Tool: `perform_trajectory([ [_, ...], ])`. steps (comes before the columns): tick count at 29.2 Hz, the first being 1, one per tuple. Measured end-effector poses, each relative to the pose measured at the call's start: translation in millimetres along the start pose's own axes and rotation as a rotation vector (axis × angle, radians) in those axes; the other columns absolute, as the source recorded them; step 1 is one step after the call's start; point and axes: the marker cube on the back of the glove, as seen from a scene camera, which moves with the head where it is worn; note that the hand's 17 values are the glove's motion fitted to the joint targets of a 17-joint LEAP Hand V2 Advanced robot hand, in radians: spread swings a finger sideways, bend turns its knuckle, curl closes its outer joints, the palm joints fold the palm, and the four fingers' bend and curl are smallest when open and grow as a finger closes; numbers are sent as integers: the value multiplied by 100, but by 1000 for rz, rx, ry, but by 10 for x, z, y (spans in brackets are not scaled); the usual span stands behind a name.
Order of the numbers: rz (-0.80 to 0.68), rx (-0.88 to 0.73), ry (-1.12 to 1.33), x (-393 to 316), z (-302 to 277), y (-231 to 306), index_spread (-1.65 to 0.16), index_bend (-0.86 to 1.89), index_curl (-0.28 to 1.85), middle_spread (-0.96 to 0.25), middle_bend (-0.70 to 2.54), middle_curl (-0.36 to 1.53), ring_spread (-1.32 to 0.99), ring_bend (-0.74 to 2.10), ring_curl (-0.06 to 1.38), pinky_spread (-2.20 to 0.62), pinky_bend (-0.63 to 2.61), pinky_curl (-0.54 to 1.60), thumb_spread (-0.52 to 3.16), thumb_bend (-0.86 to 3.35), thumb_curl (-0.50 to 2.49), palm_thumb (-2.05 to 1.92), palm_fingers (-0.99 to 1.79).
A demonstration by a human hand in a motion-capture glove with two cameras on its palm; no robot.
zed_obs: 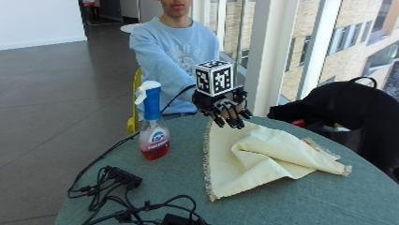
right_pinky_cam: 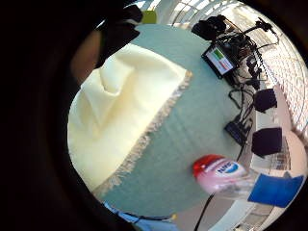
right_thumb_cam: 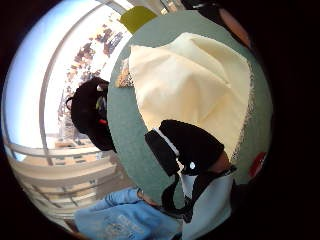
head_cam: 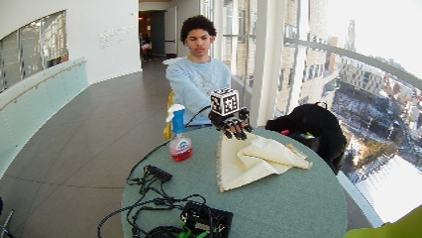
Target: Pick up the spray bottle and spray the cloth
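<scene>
Outside view: the gloved right hand [zed_obs: 223, 108] hovers empty, fingers loosely spread, over the folded cloth [zed_obs: 262, 157]; the spray bottle [zed_obs: 152, 123] stands beside it on the desk [zed_obs: 324, 201].

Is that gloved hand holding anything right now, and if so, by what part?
Nothing. The gloved hand hovers with open fingers over the cloth's edge; the spray bottle stands untouched beside it.

round green table [zed_obs: 299, 197] | grey floor [zed_obs: 50, 93] | sunlit windows [head_cam: 316, 29]
</scene>
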Motion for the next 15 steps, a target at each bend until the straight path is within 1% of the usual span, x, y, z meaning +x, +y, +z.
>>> perform_trajectory([
  [6, -8, -3, 19, 19, 23, 7, -31, 17, 14, -5, 42, 16, 1, 24, 11, 15, 27, 13, 69, 20, 9, 37, 47],
  [15, -18, 1, 18, 8, -6, 14, -38, 16, 20, -6, 42, 23, 1, 22, 15, 19, 25, 19, 95, 15, 13, 41, 45],
])
